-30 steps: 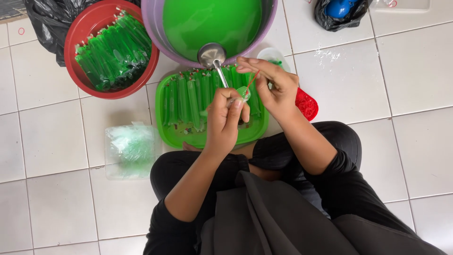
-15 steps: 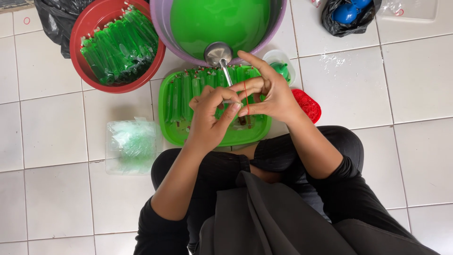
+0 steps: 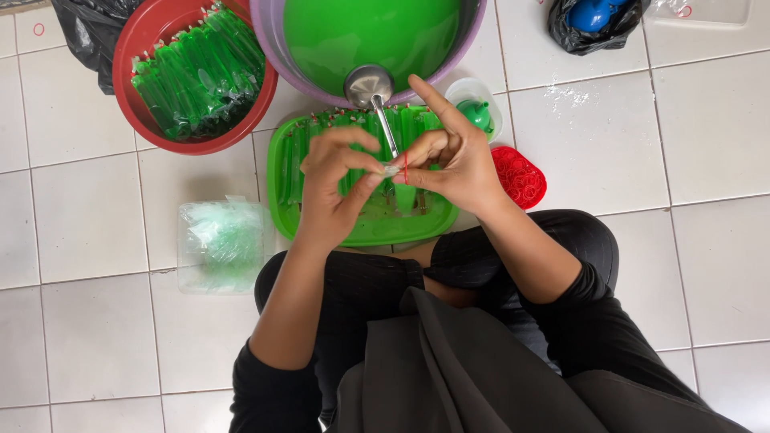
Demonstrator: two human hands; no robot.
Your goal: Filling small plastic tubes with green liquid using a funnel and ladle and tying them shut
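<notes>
Head view: both hands meet above the green tray, which serves as the landmark. The left hand is closed in a pinch, thumb and forefinger gripping the clear neck of a thin green packet that hangs down over the tray. The right hand is half closed, forefinger stretched up and away, thumb and middle fingers drawing a red rubber band around that same neck. Filled packets lie in a row across the far half of the tray. Beyond the tray stands a purple basin of green liquid, with a steel ladle resting from its rim down toward the hands. Far left of the tray sits a red bowl packed with tied packets; just left of it lies a stack of clear bags. Right of the tray are a red dish of bands and a green funnel in a clear cup.

Compared with half a second ago, the hands sit a little nearer the person, the right forefinger has straightened, and the band now shows plainly at the neck.
</notes>
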